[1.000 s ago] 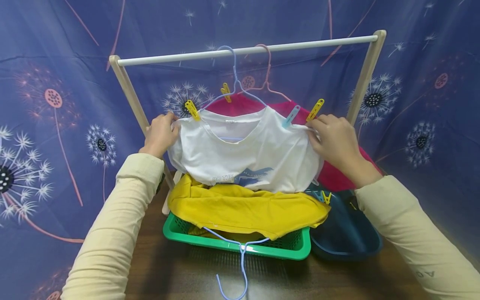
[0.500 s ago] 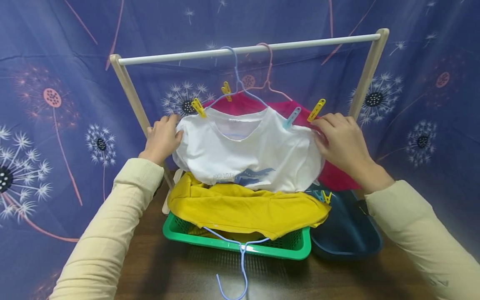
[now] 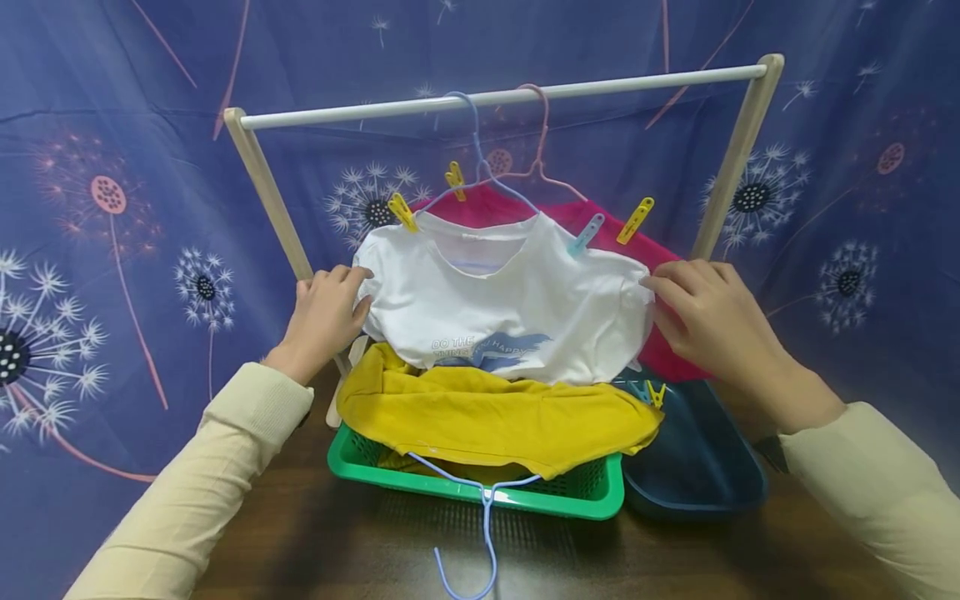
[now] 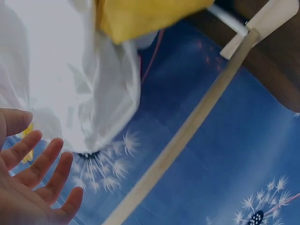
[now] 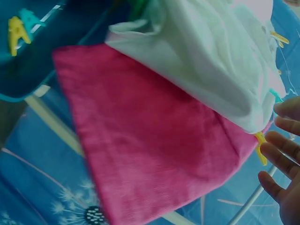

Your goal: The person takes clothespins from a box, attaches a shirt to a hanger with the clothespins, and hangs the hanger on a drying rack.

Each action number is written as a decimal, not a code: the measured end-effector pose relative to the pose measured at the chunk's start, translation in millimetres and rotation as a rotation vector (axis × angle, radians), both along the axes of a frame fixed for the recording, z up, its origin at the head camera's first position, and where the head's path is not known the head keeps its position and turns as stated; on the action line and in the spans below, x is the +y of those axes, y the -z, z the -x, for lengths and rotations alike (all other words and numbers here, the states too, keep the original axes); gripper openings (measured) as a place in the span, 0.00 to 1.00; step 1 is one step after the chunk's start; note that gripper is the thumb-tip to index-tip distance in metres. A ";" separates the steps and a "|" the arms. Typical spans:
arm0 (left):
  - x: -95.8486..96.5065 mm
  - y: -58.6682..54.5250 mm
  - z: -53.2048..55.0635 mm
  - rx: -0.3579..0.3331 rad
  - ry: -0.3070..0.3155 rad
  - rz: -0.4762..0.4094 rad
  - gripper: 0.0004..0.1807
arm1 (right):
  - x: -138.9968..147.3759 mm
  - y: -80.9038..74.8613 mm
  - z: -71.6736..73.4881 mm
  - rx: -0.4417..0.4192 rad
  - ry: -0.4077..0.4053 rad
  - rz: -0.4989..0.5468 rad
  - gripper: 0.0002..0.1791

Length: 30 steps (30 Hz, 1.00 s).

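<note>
A white T-shirt (image 3: 495,308) hangs on a blue hanger (image 3: 480,150) from the white rail (image 3: 570,90). A yellow clothespin (image 3: 402,212) and a light blue clothespin (image 3: 587,233) are on its shoulders. My left hand (image 3: 322,312) is at the sleeve on the left, fingertips against the cloth; the left wrist view shows its fingers (image 4: 54,180) spread and relaxed. At the opposite sleeve is my right hand (image 3: 708,312), fingertips touching the edge; in the right wrist view its fingers (image 5: 279,150) are loosely extended. Behind hangs a magenta garment (image 5: 150,145) on a pink hanger (image 3: 542,133).
Below the shirt, a yellow garment (image 3: 487,417) lies across a green basket (image 3: 525,502), a blue hanger (image 3: 489,525) sticking out in front. A dark blue bin (image 3: 697,458) with clothespins (image 3: 654,393) stands to the right. Wooden posts (image 3: 273,200) hold the rail.
Both hands have slid down along the sleeves, the right one also outward. The shirt has shifted slightly to the right, and its sleeves now spread wider. Basket and yellow garment stay put.
</note>
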<state>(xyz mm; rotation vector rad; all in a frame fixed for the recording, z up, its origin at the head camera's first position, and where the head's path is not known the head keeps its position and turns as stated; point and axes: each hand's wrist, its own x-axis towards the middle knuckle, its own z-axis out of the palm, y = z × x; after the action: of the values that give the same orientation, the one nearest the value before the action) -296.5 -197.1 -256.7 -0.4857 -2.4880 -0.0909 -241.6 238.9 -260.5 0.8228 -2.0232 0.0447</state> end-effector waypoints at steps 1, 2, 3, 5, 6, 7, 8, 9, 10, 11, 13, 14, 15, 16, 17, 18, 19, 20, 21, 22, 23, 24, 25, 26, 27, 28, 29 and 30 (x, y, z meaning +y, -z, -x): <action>0.5 3.8 -2.8 0.000 0.013 0.010 0.16 | 2.2 3.1 -1.1 0.000 -0.009 -0.007 0.20; 1.2 7.7 -5.6 -0.001 0.026 0.019 0.16 | 4.3 6.7 -2.2 -0.004 -0.014 -0.014 0.18; 2.1 11.6 -8.6 -0.007 0.039 0.026 0.16 | 6.5 10.6 -3.3 -0.010 -0.015 -0.020 0.19; 4.6 19.2 -15.0 -0.031 0.061 0.034 0.16 | 10.9 19.6 -5.1 -0.025 -0.013 -0.027 0.26; 5.9 22.9 -18.4 -0.046 0.070 0.039 0.16 | 13.0 24.3 -5.9 -0.035 -0.011 -0.030 0.31; 7.3 26.2 -21.8 -0.059 0.077 0.047 0.16 | 15.2 29.0 -6.8 -0.048 -0.003 -0.037 0.35; 8.5 29.4 -25.2 -0.071 0.083 0.055 0.15 | 17.1 33.4 -7.5 -0.060 0.003 -0.044 0.37; 9.6 32.4 -28.6 -0.083 0.088 0.060 0.15 | 19.1 37.8 -8.1 -0.073 0.007 -0.049 0.37; 10.6 35.0 -31.9 -0.092 0.092 0.068 0.15 | 20.8 42.0 -8.5 -0.084 0.009 -0.054 0.38; 11.4 37.4 -35.1 -0.099 0.097 0.073 0.15 | 22.4 46.0 -8.9 -0.093 0.011 -0.061 0.38; 12.4 41.8 -40.7 -0.112 0.104 0.080 0.15 | 25.1 53.7 -9.2 -0.110 0.013 -0.074 0.39; 12.7 43.8 -43.3 -0.119 0.108 0.082 0.14 | 26.0 57.4 -9.2 -0.117 0.013 -0.081 0.39; 12.7 45.7 -45.7 -0.124 0.111 0.085 0.14 | 26.8 61.0 -9.2 -0.123 0.013 -0.086 0.38; 12.5 47.4 -48.0 -0.128 0.112 0.092 0.14 | 27.3 64.4 -9.0 -0.129 0.012 -0.091 0.38; 12.3 49.1 -50.2 -0.135 0.114 0.096 0.15 | 27.8 67.9 -8.5 -0.138 0.007 -0.093 0.39; 11.9 50.7 -52.2 -0.144 0.115 0.104 0.15 | 28.3 71.2 -8.0 -0.147 0.005 -0.098 0.38; 11.5 52.1 -54.5 -0.154 0.117 0.113 0.15 | 28.9 74.2 -7.3 -0.155 0.002 -0.101 0.38; 10.9 53.6 -56.5 -0.164 0.121 0.121 0.16 | 29.3 76.8 -6.8 -0.164 0.002 -0.104 0.38; 10.3 55.0 -58.7 -0.177 0.127 0.130 0.16 | 29.8 79.1 -5.9 -0.175 -0.002 -0.106 0.38; 9.8 56.4 -60.9 -0.197 0.132 0.137 0.16 | 30.3 80.9 -5.3 -0.188 -0.005 -0.110 0.38; 9.5 57.6 -63.3 -0.213 0.139 0.146 0.16 | 30.5 82.3 -4.7 -0.201 -0.004 -0.116 0.32; 9.3 58.7 -65.8 -0.230 0.145 0.157 0.17 | 31.1 83.3 -4.1 -0.212 -0.003 -0.127 0.26; 9.2 59.8 -68.3 -0.248 0.152 0.165 0.17 | 31.5 84.3 -3.2 -0.227 -0.004 -0.136 0.22; 9.2 60.8 -70.5 -0.267 0.158 0.178 0.17 | 32.0 85.0 -2.6 -0.242 -0.002 -0.149 0.20; 9.3 61.4 -73.0 -0.289 0.162 0.188 0.17 | 32.7 85.8 -1.6 -0.257 0.000 -0.163 0.18; 9.4 62.4 -75.0 -0.307 0.165 0.201 0.18 | 32.8 86.5 -0.9 -0.272 0.005 -0.176 0.16; 9.6 63.0 -77.0 -0.325 0.167 0.215 0.19 | 32.8 87.3 0.0 -0.287 0.009 -0.187 0.17; 9.7 64.0 -78.4 -0.349 0.168 0.225 0.19 | 33.0 88.4 0.9 -0.301 0.013 -0.197 0.17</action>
<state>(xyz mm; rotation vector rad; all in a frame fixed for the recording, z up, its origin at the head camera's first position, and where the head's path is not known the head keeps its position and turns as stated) -218.1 -187.4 -320.7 -0.8354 -2.8093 0.0437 -242.5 271.9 -348.9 0.9733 -2.3433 -0.0416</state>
